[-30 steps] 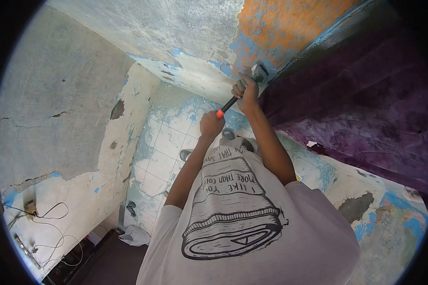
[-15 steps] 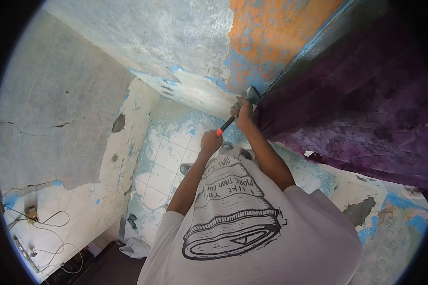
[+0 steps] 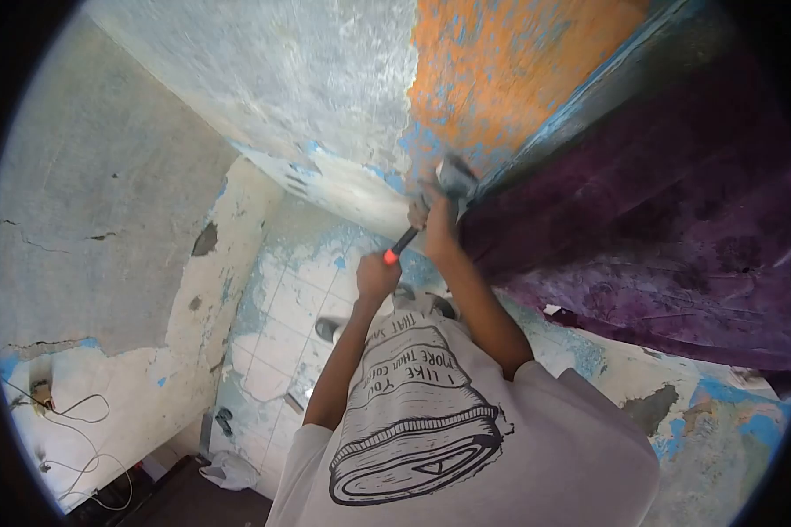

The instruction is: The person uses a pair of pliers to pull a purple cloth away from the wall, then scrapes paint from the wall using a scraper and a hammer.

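A long-handled hammer [image 3: 402, 243] with a black shaft and an orange butt end is held slanting in front of my body. Its grey head [image 3: 456, 176] is blurred by motion, so its exact shape is hard to make out. My left hand [image 3: 379, 277] is closed around the lower end of the handle, by the orange part. Higher up, close below the head, my right hand [image 3: 433, 215] wraps the shaft. The head is near the foot of the wall with peeling orange and blue paint [image 3: 501, 70]; whether it touches the wall cannot be told.
A purple cloth [image 3: 642, 211] hangs close on the right. The tiled floor [image 3: 290, 303] is stained with pale blue. At lower left are a wall socket with loose cables [image 3: 88, 404], a white plastic bag [image 3: 229, 472] and a dark surface [image 3: 202, 502].
The hammer and both hands have shifted slightly left in view, and the head is now blurred. The camera view has also moved a little. Both hands keep their hold.
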A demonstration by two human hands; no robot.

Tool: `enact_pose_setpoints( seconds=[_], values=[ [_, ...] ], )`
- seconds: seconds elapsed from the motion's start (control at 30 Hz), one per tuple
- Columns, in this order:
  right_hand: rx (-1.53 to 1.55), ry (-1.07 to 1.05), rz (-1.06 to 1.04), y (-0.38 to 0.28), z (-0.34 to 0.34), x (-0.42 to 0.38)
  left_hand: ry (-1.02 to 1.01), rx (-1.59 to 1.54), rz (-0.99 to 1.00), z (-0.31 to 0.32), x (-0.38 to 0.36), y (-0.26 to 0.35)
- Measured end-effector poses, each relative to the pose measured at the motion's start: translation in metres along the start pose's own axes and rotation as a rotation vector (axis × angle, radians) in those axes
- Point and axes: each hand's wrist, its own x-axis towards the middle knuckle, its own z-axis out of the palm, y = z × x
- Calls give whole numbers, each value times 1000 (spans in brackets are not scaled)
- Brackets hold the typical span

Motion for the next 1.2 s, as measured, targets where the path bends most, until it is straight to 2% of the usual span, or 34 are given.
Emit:
enact_pose_setpoints(
  seconds=[0.03,0.1,0.17,0.23,0.3,0.37,0.4,0.43,0.6,0.67,0.7,0.77,0.83,0.9,0.97,1.03,1.1,1.17,1.2],
  values=[
    [-25,-64,-88,-1,4,-3,46,-85,37,1,2,3],
    [-52,-71,-51,4,-2,-3,-69,-102,-28,-6,4,6],
    [-73,-104,-61,11,-9,5,-100,-99,-70,8,-1,-11],
    [-6,35,95,42,-40,24,-128,-93,-90,14,-5,-20],
    [49,18,106,33,-33,17,-148,6,-112,11,-8,-26],
    [-15,80,44,13,-8,-4,-172,23,-137,-13,-11,-8],
    [66,-30,47,20,-24,11,-186,9,-130,-29,-12,4],
    [69,-17,48,19,-19,7,-198,-10,-117,-36,-11,9],
    [-92,93,24,20,-17,5,-247,-111,-53,-10,-6,-11],
    [-97,118,36,38,-30,15,-331,-175,-27,8,-6,-28],
    [-102,134,70,39,-28,15,-335,-180,-9,9,-6,-29],
    [-66,95,54,34,-28,14,-196,-178,-34,10,-10,-31],
    [-106,110,48,23,-11,6,-217,-221,-5,-4,-14,-20],
    [-150,69,12,15,5,4,-134,-287,51,-9,-14,-8],
    [-198,48,-23,18,4,1,-152,-352,61,2,-13,-13],
    [-284,215,-115,33,-4,8,-248,-378,38,16,-8,-18],
    [-261,194,-97,47,-34,19,-236,-375,65,37,-16,-30],
    [-230,176,-71,41,-30,21,-227,-362,85,38,-13,-25],
    [-259,186,-139,26,-12,9,-211,-377,108,31,-13,-14]
  ],
)
